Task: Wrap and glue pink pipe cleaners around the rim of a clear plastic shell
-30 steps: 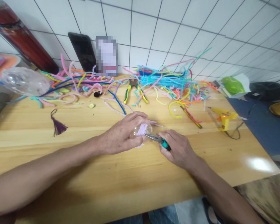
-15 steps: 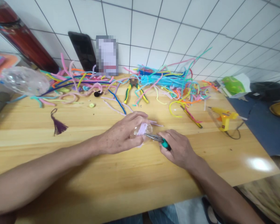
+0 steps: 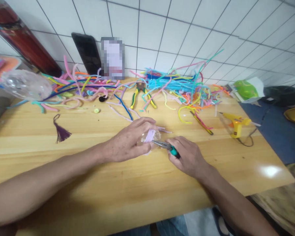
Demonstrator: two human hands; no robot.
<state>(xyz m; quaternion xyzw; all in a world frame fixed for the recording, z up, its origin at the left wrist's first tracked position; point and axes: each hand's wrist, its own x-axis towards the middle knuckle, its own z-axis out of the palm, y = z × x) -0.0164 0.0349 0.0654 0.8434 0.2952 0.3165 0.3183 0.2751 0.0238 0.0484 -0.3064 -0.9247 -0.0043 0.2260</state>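
My left hand (image 3: 129,141) is closed around a small clear ball with pale pink pipe cleaner (image 3: 151,135) wound on it, held on the wooden table (image 3: 113,183). My right hand (image 3: 188,156) grips small needle-nose pliers with teal handles (image 3: 165,146). The pliers' thin tip touches the pink pipe cleaner on the ball, right beside my left fingers. Loose pale pink pipe cleaner pieces (image 3: 162,128) lie just behind the ball.
A heap of coloured pipe cleaners (image 3: 172,87) lies along the tiled wall, with yellow-handled pliers (image 3: 139,95) in it. A yellow glue gun (image 3: 236,124) sits at right, a purple tassel (image 3: 61,131) at left, a clear plastic bag (image 3: 27,85) far left, a dark phone (image 3: 87,54) against the wall.
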